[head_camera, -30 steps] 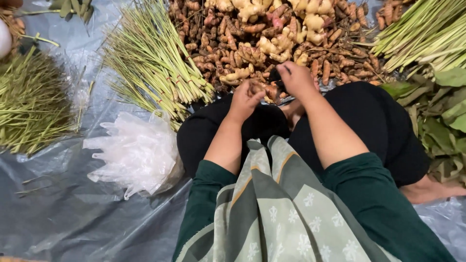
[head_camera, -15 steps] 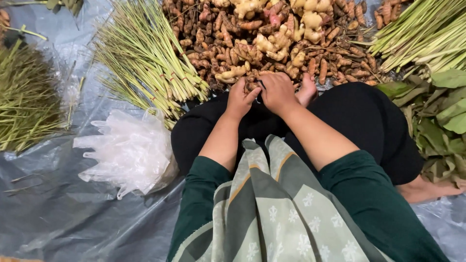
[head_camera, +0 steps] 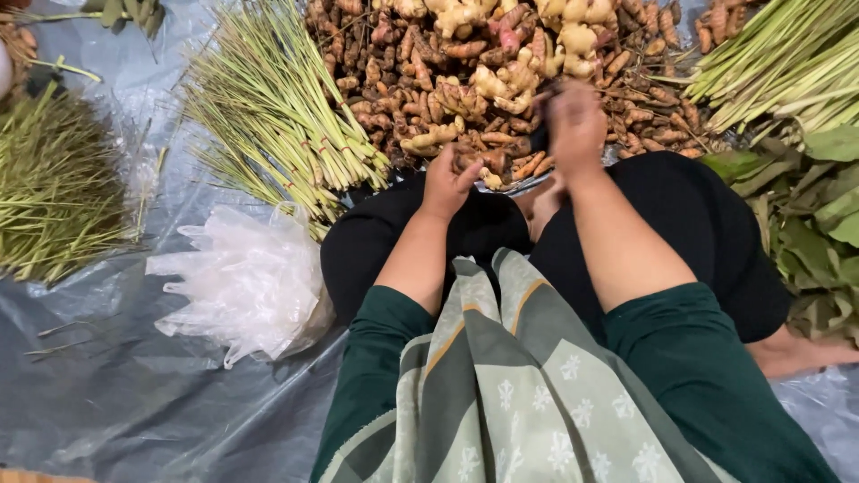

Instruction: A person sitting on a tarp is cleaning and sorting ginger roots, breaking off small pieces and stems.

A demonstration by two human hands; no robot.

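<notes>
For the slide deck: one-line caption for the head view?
Both hands, left hand and right hand, at a pile of turmeric roots.

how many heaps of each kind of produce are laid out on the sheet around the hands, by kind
Brown and pale root heap, which the left hand and right hand are at: 1
Green stalk bundles, upper left and upper right: 2
Thin grassy pile: 1
Broad green leaf pile: 1
Clear plastic bag pile: 1
Total: 6
</notes>
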